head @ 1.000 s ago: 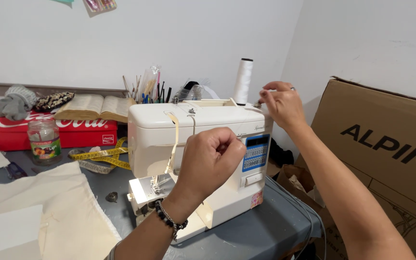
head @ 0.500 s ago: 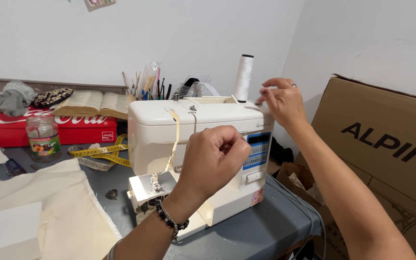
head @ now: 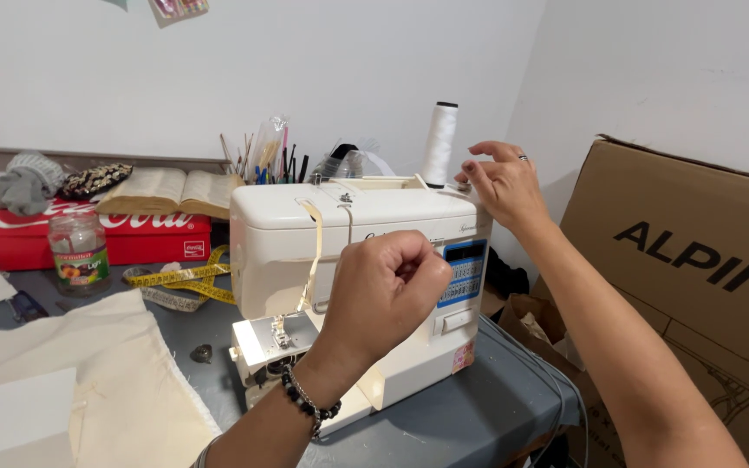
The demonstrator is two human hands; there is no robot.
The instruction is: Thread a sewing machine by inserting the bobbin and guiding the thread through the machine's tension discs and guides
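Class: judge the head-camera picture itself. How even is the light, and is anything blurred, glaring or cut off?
Head view: soft, even light, faint shadows on the wall; sewing machine and both hands, left and right, sharp; no glare; cardboard box cut off at right.

The room is bright and evenly lit, a soft white light with no hard glare anywhere. My left hand (head: 389, 290) throws only a faint shadow onto the sewing machine (head: 357, 260) behind it, and my right hand (head: 500, 182) barely darkens the wall (head: 374, 69) beyond. Everything near my hands is sharp. The pale cloth (head: 71, 381) left of my left hand looks slightly washed out, and the frame edges bend a little.
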